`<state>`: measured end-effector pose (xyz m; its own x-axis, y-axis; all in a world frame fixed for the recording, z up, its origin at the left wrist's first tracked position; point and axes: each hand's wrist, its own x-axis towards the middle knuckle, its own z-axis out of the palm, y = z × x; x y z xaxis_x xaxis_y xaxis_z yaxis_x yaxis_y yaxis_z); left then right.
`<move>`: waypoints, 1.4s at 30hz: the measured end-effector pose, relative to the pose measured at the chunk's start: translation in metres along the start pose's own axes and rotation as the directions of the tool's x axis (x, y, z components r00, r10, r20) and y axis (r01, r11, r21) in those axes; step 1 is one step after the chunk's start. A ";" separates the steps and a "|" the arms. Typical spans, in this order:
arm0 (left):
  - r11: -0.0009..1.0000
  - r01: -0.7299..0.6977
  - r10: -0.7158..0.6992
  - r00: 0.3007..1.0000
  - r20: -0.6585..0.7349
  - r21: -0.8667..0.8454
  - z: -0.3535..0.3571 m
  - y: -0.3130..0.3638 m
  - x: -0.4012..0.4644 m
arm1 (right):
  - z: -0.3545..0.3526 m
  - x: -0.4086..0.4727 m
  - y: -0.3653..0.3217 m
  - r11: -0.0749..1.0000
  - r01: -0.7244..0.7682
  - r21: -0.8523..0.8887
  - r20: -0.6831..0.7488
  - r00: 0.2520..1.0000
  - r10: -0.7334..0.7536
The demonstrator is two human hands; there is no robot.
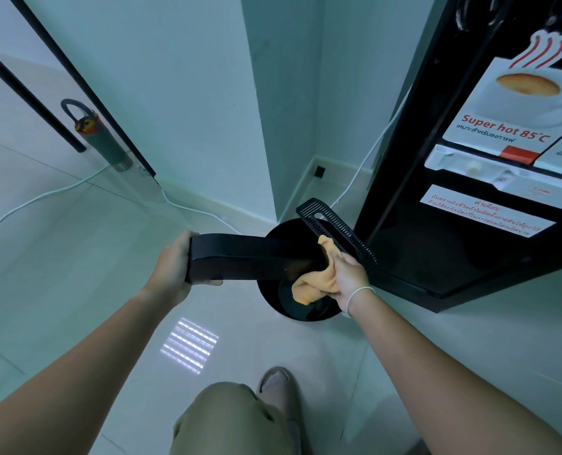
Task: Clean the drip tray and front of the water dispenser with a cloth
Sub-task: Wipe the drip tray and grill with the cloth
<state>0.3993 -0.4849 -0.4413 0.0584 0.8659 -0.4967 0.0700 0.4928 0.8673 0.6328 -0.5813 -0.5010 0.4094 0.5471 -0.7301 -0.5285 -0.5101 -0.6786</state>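
Observation:
My left hand point(174, 267) grips the left end of the long black drip tray point(250, 261), which is held level above the floor. At the tray's right end my right hand point(348, 279) holds an orange cloth point(315, 284) bunched against it. The tray's black slotted grille point(335, 231) lies tilted across the rim of a round black bin behind the hands. To the right stands the black water dispenser point(453, 224), its front bearing white taps and a "Super hot 85°C" sticker.
The round black bin point(283, 297) sits on the white tiled floor directly under the tray, beside the dispenser's base. A white cable point(43, 198) runs along the floor and wall corner. A grey umbrella point(105, 139) leans by a glass door at left. My foot point(273, 382) is below.

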 end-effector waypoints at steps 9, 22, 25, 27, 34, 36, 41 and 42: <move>0.973 0.082 -0.083 0.997 0.006 -0.216 0.036 -0.007 0.005 | -0.003 -0.017 0.003 0.983 0.124 0.134 -0.155 0.982 -0.103; 0.996 0.068 -0.078 0.974 0.212 0.055 0.075 -0.018 -0.020 | 0.053 -0.071 0.008 0.320 0.848 -0.422 0.338 0.475 -0.813; 0.995 0.027 -0.046 0.979 0.199 0.097 0.069 -0.015 -0.019 | 0.053 -0.068 0.001 0.305 0.838 -0.452 0.387 0.492 -0.780; 0.997 0.031 -0.041 0.988 0.148 0.068 0.066 -0.016 -0.018 | 0.051 -0.059 -0.007 0.412 0.799 -0.437 0.328 0.569 -0.754; 0.994 0.084 -0.089 0.993 0.072 0.068 0.049 -0.014 -0.017 | 0.022 -0.011 -0.027 0.683 0.513 -0.520 0.111 0.833 -0.541; 0.995 0.071 -0.076 0.994 0.080 0.067 0.043 -0.011 -0.016 | 0.016 -0.005 -0.031 0.693 0.487 -0.532 0.042 0.832 -0.553; 1.000 0.029 -0.030 0.995 0.098 0.010 0.028 -0.008 -0.009 | 0.002 0.007 -0.043 0.839 0.356 -0.413 -0.027 0.916 -0.401; 0.999 0.035 -0.035 0.995 0.093 0.003 0.025 -0.008 -0.009 | 0.001 0.006 -0.043 0.874 0.324 -0.361 -0.024 0.934 -0.356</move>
<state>0.4235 -0.4987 -0.4446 0.1478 0.8366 -0.5274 0.0751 0.5223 0.8495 0.6576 -0.5550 -0.4762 0.5886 0.6768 -0.4421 -0.0611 -0.5080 -0.8592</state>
